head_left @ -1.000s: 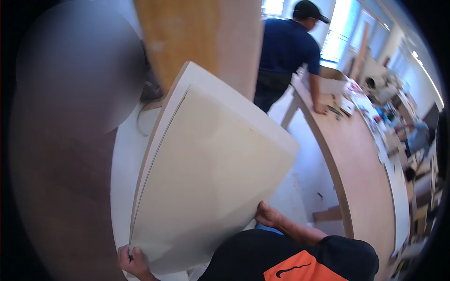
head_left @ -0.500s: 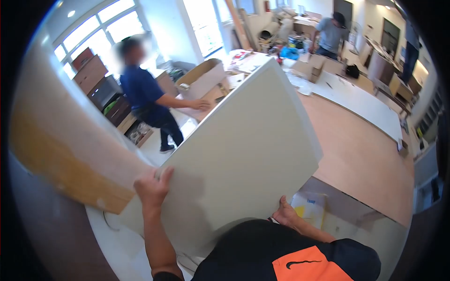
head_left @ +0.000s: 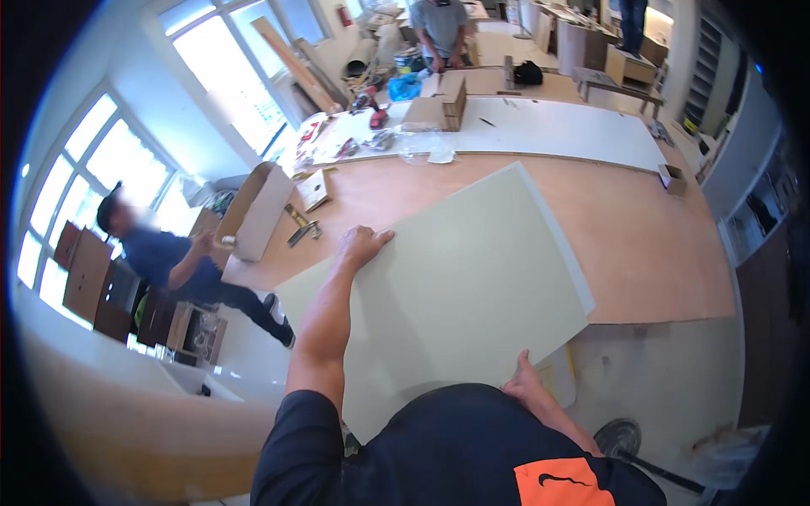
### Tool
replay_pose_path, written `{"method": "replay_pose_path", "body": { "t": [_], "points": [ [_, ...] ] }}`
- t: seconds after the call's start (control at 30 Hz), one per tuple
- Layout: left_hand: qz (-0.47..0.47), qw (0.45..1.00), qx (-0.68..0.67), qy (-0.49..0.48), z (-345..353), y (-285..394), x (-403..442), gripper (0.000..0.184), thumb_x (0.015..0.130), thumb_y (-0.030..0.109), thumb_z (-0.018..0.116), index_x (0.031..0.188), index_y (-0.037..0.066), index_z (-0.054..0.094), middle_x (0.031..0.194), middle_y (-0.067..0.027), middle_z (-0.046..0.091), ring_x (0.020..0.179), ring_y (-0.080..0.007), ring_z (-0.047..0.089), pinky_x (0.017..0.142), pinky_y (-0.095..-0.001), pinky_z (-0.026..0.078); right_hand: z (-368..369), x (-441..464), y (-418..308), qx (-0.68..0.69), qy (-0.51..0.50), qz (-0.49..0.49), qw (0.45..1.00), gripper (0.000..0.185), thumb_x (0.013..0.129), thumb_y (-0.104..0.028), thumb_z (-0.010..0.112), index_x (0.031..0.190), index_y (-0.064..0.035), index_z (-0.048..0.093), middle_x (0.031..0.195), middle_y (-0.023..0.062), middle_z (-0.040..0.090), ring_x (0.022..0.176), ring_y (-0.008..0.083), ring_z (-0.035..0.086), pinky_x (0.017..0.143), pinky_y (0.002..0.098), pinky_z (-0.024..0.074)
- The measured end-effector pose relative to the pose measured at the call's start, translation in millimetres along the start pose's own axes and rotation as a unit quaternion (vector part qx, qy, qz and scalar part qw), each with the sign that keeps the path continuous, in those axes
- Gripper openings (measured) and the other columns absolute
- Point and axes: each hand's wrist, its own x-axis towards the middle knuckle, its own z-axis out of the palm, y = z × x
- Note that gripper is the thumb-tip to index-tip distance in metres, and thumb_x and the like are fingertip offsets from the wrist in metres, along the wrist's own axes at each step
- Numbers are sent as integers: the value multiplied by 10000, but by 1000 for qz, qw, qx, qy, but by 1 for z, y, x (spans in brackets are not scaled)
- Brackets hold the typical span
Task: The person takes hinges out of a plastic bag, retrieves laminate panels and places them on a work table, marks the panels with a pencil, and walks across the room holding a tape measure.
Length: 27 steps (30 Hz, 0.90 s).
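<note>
A large pale grey-green board with a light edge strip tilts in front of my body, its far part over the wooden worktable. My left hand grips the board's upper-left edge, thumb on the face and fingers curled over the edge. Lower down on the right side, my right hand holds the near edge, thumb up and the other fingers partly hidden beneath. The near end of the board disappears behind my dark shirt.
The plywood-topped worktable carries a long white panel, a hammer, a red power drill and a cardboard box. A person in blue stands left, another in grey at the back. A round black base stands lower right.
The board has swung down from a steep tilt to a flatter one over the worktable. My left hand has moved up and right in view; both hands keep their hold.
</note>
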Motion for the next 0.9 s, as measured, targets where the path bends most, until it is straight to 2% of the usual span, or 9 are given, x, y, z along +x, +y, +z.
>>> {"method": "replay_pose_path", "body": {
  "t": [0.1,0.27,0.33,0.37,0.43,0.67,0.8,0.87,0.9],
  "points": [
    [19,996,-11,-89,29,19,67,671,857,660,571,948,21,754,1026,-204,715,1029,-330,669,885,-442,503,-21,45,-4,47,-27,-94,994,645,983,-562,492,1454,-130,410,1492,101,458,1392,344,407,1117,617,339],
    [91,987,-60,-120,84,31,168,716,849,674,570,1001,-5,738,1119,-234,692,1084,-354,647,939,-447,497,22,57,2,90,64,-147,983,582,994,-503,523,1418,-110,456,1433,109,521,1327,341,485,1084,567,414],
    [134,981,-14,-136,101,36,228,692,853,661,571,1066,23,735,1208,-201,669,1145,-329,624,971,-436,483,40,76,-7,79,62,-182,978,565,988,-494,544,1389,-103,477,1390,115,554,1271,332,536,1041,571,456],
    [148,976,9,-159,122,28,239,683,856,654,572,1099,37,734,1253,-184,657,1176,-317,613,987,-431,477,39,85,-11,65,110,-182,975,554,986,-489,554,1377,-103,485,1376,112,562,1259,328,543,1034,568,462],
    [131,970,-47,-198,139,21,262,694,828,664,601,1095,38,736,1242,-179,664,1173,-317,613,979,-423,482,62,87,-2,44,212,-173,961,532,980,-477,574,1352,-104,500,1349,105,578,1235,322,558,1020,564,475],
    [147,947,-66,-278,155,15,305,649,761,630,687,1046,50,749,1177,-160,695,1109,-302,650,923,-402,510,82,103,12,48,275,-154,948,542,959,-473,615,1331,-95,502,1357,107,561,1235,316,548,1008,561,479],
    [176,944,-18,-278,147,19,312,635,766,582,713,1096,39,724,1211,-162,669,1183,-321,597,977,-429,467,71,112,8,46,238,-131,961,570,984,-511,545,1359,-86,481,1362,137,552,1265,325,522,1022,587,444],
    [176,975,-35,-132,133,13,305,638,786,515,723,1193,28,658,1281,-184,609,1258,-353,518,1039,-467,402,49,116,5,46,233,-81,968,564,1004,-497,510,1382,-81,464,1366,161,546,1265,335,522,1017,609,432],
    [175,982,-43,-56,127,9,300,647,796,481,728,1242,23,625,1316,-196,579,1296,-370,478,1069,-485,369,56,105,8,19,280,-97,955,559,1002,-481,509,1379,-71,471,1367,173,545,1262,347,523,1015,599,436]
  ]
}}
